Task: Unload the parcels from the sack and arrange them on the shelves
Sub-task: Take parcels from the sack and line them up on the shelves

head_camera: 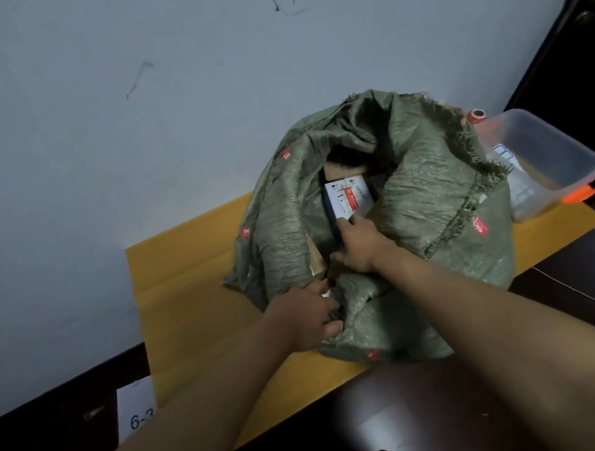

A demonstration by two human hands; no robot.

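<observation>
From the head view, I look down on a green woven sack [383,212] standing on a yellow board [188,280] that lies against the pale wall [114,98]. My left hand [309,316] grips a bunch of the sack's near rim, fingers curled into the cloth and holding the mouth open. My right hand [358,243] reaches over that rim into the opening, fingers closed on the near edge of a parcel with a white and red label [347,196]. That parcel sits upright in the middle of the mouth, with a brown cardboard parcel [341,170] just behind it on the far side, partly hidden in shadow. The frayed rim folds outward on the right and far sides, so the opening is narrow and the cloth crowds close around my right hand. To the left of the sack the board shows bare yellow out to its left edge. To the right, a clear plastic tub [548,157] with an orange clasp stands just beside the sack, with a red roll [477,116] at its far end. At the near left, a white sheet marked 6-3 [138,411] lies beside the board.
</observation>
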